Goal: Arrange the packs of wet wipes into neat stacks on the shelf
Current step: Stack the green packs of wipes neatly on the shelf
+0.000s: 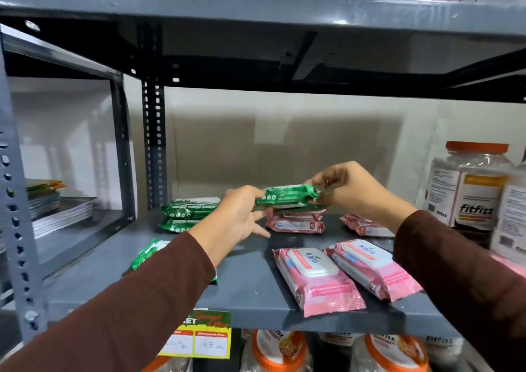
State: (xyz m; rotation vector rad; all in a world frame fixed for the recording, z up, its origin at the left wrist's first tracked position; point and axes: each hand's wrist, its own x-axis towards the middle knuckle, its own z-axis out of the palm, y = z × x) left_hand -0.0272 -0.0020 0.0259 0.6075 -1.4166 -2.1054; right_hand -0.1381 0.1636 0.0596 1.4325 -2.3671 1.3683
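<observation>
Both my hands hold one green pack of wet wipes [286, 195] just above a small stack at the back middle of the grey shelf [250, 286]. My left hand [242, 215] pinches its left end, my right hand [350, 189] its right end. The stack below it is a pink pack [296, 224] with another green pack [304, 209] on top. A stack of two green packs [187, 213] stands at the back left. One green pack [149, 253] lies partly under my left sleeve. Two pink Kara packs [316, 280] [373, 267] lie at the front right, another pink pack [367, 226] behind them.
Clear jars with orange lids [469, 183] stand at the right end of the shelf, more on the shelf below [279, 351]. A price tag [205, 340] hangs from the shelf's front edge. Stacked booklets [57, 209] fill the neighbouring left bay. The upper shelf [256, 10] hangs low overhead.
</observation>
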